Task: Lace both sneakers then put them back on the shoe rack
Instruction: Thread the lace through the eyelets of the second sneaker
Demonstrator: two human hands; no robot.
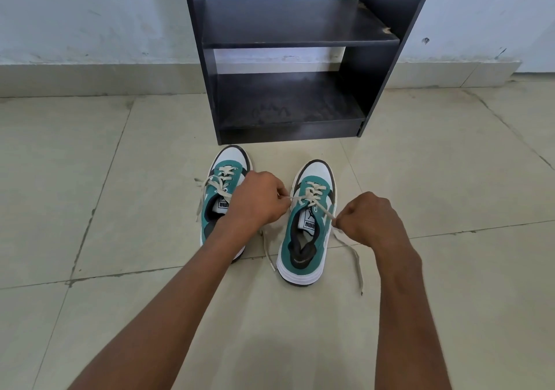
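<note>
Mid-frame, the left hand (pixel 258 200) and right hand (pixel 371 220) each pinch a lace (pixel 322 208) end of the right sneaker (pixel 309 230); pull evenly, snug before tying.

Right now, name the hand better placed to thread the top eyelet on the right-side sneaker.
Right hand: it pinches the cream lace beside the teal-and-white sneaker's open top eyelet.
</note>
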